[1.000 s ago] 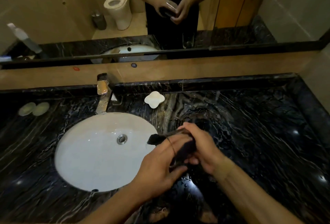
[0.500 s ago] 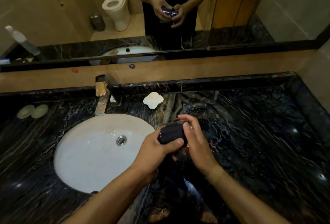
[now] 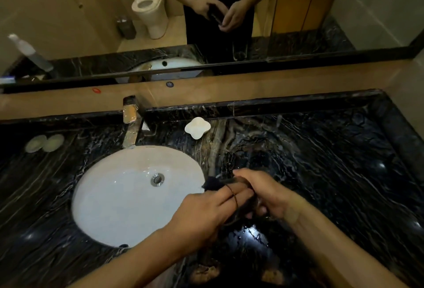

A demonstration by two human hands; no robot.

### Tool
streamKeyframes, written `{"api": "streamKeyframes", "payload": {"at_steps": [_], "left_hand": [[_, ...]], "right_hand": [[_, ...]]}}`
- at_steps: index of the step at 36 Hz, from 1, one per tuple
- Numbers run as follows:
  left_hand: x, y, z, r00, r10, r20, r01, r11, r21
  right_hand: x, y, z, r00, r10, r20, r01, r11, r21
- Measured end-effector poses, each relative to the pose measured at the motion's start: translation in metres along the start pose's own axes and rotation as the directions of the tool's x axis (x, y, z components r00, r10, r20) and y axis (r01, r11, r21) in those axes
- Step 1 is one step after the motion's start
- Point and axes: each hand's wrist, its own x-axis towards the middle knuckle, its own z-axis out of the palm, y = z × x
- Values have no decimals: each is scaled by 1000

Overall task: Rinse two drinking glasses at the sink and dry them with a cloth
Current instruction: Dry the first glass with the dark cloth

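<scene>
A big black stone counter [image 3: 321, 161] with white lines in it is filling most of the view, and a long mirror [image 3: 68, 12] is running along the wall behind it. A white oval sink [image 3: 110, 196] is sitting in the counter on the left side, with a shiny tap [image 3: 130, 122] standing at its back edge. The two hands are meeting just to the right of the sink, above the counter. The left hand [image 3: 206, 209] is reaching in from below, and its fingers are lying over a dark cloth [image 3: 213, 183] and pressing it, with one end of the cloth sticking out past the fingertips toward the sink. The right hand [image 3: 263, 193] is curling its fingers around the other side of the bundle. A drinking glass [image 3: 243, 205] is sitting between both hands, mostly hidden by the cloth and hard to see. A small white soap dish [image 3: 197, 127] is lying near the tap.
</scene>
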Motion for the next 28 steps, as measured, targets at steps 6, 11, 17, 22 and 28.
{"api": "streamKeyframes", "payload": {"at_steps": [6,11,17,22,28], "left_hand": [[1,-11,-1,1000,-3,24,4,1000,-20],[17,5,5,889,-444,-110,276,712,-645],[21,18,9,859,-502,-97,317,673,-669],[13,15,9,944,-299,-138,248,921,-299],[3,-10,5,991,132,-36,-123,976,182]], "right_hand": [[6,9,-2,986,-92,138,67,981,181],[10,27,19,886,-432,-168,459,768,446],[15,31,30,716,-532,-453,656,734,174],[9,20,20,878,-332,-345,446,828,339],[7,15,3,999,-10,49,-3,961,277]]}}
